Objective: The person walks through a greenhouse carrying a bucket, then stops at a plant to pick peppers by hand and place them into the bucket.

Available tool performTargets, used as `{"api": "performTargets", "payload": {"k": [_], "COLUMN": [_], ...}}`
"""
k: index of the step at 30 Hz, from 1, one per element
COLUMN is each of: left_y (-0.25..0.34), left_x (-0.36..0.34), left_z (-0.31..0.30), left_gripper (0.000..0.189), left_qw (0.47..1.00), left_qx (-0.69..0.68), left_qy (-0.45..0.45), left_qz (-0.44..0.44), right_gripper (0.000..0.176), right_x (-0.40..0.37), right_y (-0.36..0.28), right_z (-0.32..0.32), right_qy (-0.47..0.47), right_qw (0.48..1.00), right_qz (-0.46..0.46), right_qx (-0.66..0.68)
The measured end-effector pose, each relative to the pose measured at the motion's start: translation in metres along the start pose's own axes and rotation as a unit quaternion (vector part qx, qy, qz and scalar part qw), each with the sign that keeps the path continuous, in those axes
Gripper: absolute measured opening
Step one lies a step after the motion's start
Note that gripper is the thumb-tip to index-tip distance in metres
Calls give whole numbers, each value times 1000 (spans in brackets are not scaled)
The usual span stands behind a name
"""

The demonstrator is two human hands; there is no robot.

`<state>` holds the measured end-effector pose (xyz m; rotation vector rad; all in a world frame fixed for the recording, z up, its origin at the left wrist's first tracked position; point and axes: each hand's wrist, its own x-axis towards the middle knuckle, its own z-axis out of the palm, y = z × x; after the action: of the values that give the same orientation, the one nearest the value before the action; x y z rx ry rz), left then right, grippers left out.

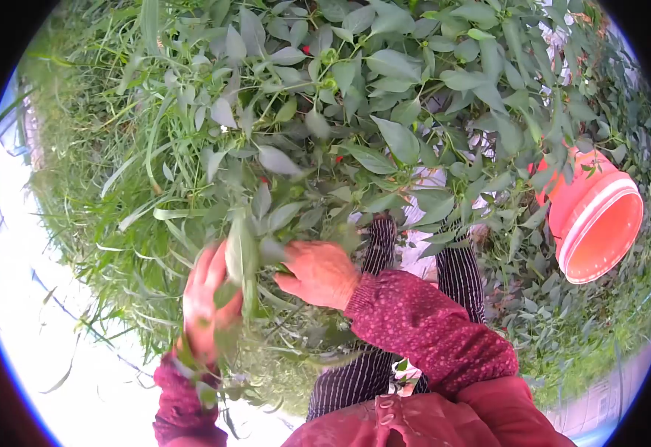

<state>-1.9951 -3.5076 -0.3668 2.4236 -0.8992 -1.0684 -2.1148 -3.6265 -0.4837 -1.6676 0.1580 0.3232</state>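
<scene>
My left hand (210, 302) is among the leaves at the left, its fingers stretched upward and partly covered by blurred foliage. A long pale green leaf (241, 253) hangs just beside those fingers, between my two hands. My right hand (318, 273) reaches in from the right, palm down, with thumb and forefinger apart and its other fingertips hard to make out. Around both hands grow leafy pepper plants (396, 138) with small red spots, perhaps fruits, showing between the leaves.
A red-orange bucket (582, 205) with a white-banded rim hangs tilted among leaves at the right. Tall grass (143, 141) crowds the left side. My legs in striped trousers (459, 264) stand between the plants. Bright pale ground (35, 320) lies at the far left.
</scene>
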Motion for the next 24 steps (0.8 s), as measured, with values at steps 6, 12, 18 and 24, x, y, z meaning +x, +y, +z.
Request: {"api": "performTargets", "payload": {"k": [6, 12, 18, 24], "left_y": [-15, -32, -56, -73], "left_x": [56, 37, 11, 1], "left_z": [22, 25, 12, -8], "left_gripper": [39, 31, 32, 30], "left_qw": [907, 970, 951, 873], "left_qx": [338, 208, -270, -426], "left_qy": [-217, -96, 48, 91], "left_qz": [126, 86, -143, -219], "right_gripper": [29, 25, 30, 21], "right_x": [-6, -37, -32, 8], "right_y": [-7, -12, 37, 54], "right_z": [-5, 18, -19, -52], "right_qy": [-54, -161, -83, 41], "right_qw": [998, 972, 801, 849], "right_qz": [36, 5, 180, 220], "right_qx": [19, 172, 564, 478]}}
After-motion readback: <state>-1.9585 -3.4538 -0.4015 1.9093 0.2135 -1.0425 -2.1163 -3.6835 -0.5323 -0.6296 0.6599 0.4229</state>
